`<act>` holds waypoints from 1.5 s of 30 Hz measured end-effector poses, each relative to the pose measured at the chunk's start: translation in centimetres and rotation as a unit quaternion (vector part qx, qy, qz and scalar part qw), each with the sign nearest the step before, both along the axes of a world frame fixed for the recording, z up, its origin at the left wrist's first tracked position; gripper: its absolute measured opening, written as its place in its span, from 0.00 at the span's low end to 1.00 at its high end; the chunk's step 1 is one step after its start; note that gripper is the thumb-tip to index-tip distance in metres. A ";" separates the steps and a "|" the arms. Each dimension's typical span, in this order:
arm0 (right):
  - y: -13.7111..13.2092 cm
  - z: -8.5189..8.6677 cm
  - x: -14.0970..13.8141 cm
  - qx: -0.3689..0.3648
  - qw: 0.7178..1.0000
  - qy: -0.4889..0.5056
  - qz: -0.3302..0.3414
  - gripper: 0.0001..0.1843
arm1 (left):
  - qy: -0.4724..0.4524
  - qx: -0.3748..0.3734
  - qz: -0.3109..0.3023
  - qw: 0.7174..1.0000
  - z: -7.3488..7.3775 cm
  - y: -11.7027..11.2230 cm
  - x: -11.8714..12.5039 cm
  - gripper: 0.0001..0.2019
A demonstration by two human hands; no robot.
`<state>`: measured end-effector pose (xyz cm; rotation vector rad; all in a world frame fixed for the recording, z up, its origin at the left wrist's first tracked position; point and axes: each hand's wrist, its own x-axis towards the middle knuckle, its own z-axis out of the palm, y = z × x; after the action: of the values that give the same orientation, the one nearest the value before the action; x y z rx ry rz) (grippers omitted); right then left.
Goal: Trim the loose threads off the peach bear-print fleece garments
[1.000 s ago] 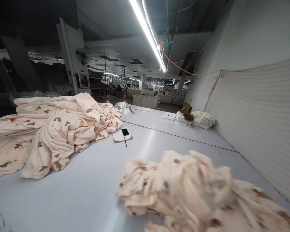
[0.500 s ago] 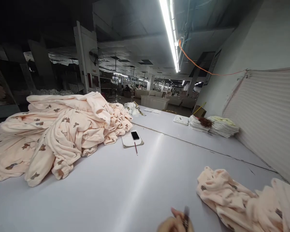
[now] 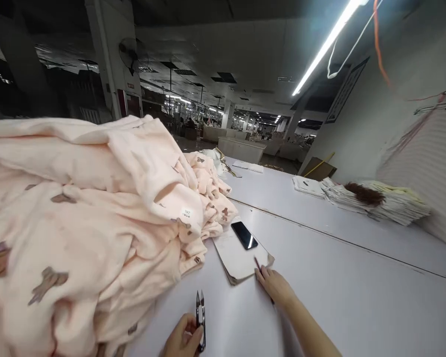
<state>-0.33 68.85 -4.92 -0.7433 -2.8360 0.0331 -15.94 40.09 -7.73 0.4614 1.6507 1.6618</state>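
Thread snips (image 3: pixel 200 320) point upward, their blades slightly apart, in my left hand (image 3: pixel 186 337) at the bottom of the view. My right hand (image 3: pixel 277 286) reaches across the table with its fingers closed on a dark red pencil (image 3: pixel 259 266), whose ends show on both sides of the fingers. Beside those fingers lies a pad of white paper (image 3: pixel 232 259) with worn corners. A black phone (image 3: pixel 244 235) rests on the pad. To the left rises a large heap of pale pink plush garments (image 3: pixel 107 213) printed with brown bears; a small white label shows on it.
The pale table (image 3: pixel 342 287) has a dark seam across it. Stacked white cloth pieces (image 3: pixel 397 203) with a dark brown bundle stand at the far right. A folded white piece (image 3: pixel 308 186) lies beside them, before a cardboard box (image 3: pixel 319 169). A quilted covering (image 3: pixel 431 148) hangs on the right.
The view has moved closer to the pink heap and the pad. My right hand has come onto the pencil. The snips now show clearly in my left hand; the pink garment at right has left view.
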 end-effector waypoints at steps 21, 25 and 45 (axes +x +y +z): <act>0.5 -4.0 -17.1 -0.375 0.836 0.347 -0.201 0.14 | 0.099 -0.046 -0.046 0.993 -1.4 17.1 -4.0 0.06; 0.2 -4.1 -16.6 -0.390 0.824 0.355 -0.207 0.14 | 0.119 -0.057 -0.062 0.989 -1.7 16.9 -4.1 0.06; 0.4 -4.5 -16.6 -0.400 0.821 0.341 -0.221 0.12 | 0.277 -0.062 -0.157 0.946 -1.3 14.9 -4.0 0.26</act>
<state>-16.97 69.30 -9.44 -1.2063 -1.8278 1.2033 -19.98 55.03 -9.03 1.1441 1.9333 1.2431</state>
